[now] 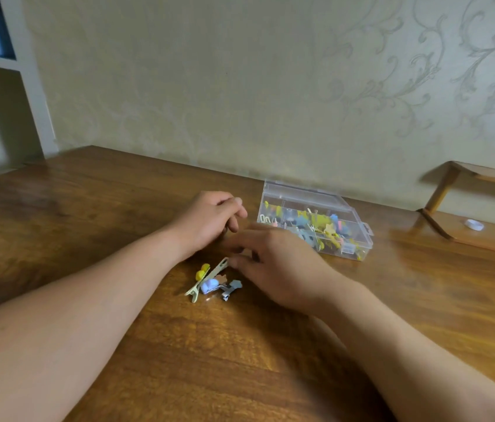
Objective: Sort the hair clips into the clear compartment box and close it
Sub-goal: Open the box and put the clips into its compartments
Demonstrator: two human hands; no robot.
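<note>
Hair clips (209,280), small loose pile, lie on wooden table (88,208) near centre: long cream clip, yellow piece, pale blue piece, grey star-shaped one. Left hand (209,222) at 12 o'clock from pile, fingers curled loosely inward, holding nothing visible. Right hand (276,266) at 3 o'clock from pile, fingertips touching upper end of long cream clip; whether gripping it, cannot tell. Clear compartment box (316,220) at 2 o'clock, near wall, part-filled with clips, lid (310,194) raised behind.

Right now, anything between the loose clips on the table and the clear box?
Head view: only the right hand lies between the loose clips and the clear box; its fingers touch the long clip.
</note>
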